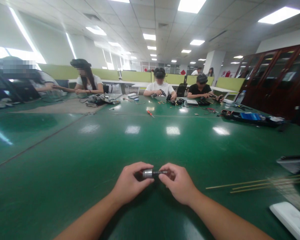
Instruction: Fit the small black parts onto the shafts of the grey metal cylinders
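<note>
Between my hands, low over the green tabletop, is a small silver cylinder that looks like a motor point(147, 173), lying sideways. A thin dark shaft point(156, 173) sticks out of its right end. My left hand point(131, 181) grips the silver body between thumb and fingers, hiding its left end, where a bit of red shows. The thumb and fingers of my right hand point(178, 181) pinch the shaft's far end. Whether the shaft and the cylinder are one piece, I cannot tell.
Thin wooden sticks point(250, 184) and a white case point(291, 218) lie to the right. An orange screwdriver point(150, 114) rests farther out. A black tray with blue parts point(251, 116) is at the far right. Several people sit across the green table point(90, 150), handling tools and parts.
</note>
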`<state>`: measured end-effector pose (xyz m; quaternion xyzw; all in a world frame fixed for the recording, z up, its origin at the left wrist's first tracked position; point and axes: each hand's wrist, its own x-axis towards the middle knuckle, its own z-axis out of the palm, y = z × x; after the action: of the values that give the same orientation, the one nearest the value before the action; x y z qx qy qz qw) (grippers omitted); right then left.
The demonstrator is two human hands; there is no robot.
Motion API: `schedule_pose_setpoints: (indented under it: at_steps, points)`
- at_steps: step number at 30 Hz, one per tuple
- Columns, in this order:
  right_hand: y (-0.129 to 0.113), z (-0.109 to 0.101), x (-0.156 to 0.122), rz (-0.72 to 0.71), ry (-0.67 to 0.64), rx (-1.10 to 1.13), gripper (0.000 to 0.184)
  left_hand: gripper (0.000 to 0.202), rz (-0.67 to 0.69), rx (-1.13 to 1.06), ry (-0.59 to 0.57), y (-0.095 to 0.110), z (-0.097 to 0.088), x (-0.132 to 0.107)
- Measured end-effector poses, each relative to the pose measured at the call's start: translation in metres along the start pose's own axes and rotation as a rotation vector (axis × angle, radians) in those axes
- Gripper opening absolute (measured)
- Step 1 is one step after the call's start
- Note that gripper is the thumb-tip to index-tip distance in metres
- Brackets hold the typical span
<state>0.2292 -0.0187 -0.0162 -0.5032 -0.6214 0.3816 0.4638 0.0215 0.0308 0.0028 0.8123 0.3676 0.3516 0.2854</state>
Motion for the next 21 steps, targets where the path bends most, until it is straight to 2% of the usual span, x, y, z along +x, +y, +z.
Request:
schedule_pose_setpoints:
  at_steps: [9,21]
  points:
    - [-0.0039,-0.0013,0.001,-0.003,0.006,-0.02,0.011,0.028,0.041,-0.009,-0.003,0.0009,-0.0007,0.0006]
    - [-0.0048,-0.0012,-0.0003,0.007,0.018,-0.006,0.011,0.03,0.03,-0.011,0.01,-0.0007,-0.0014,0.001]
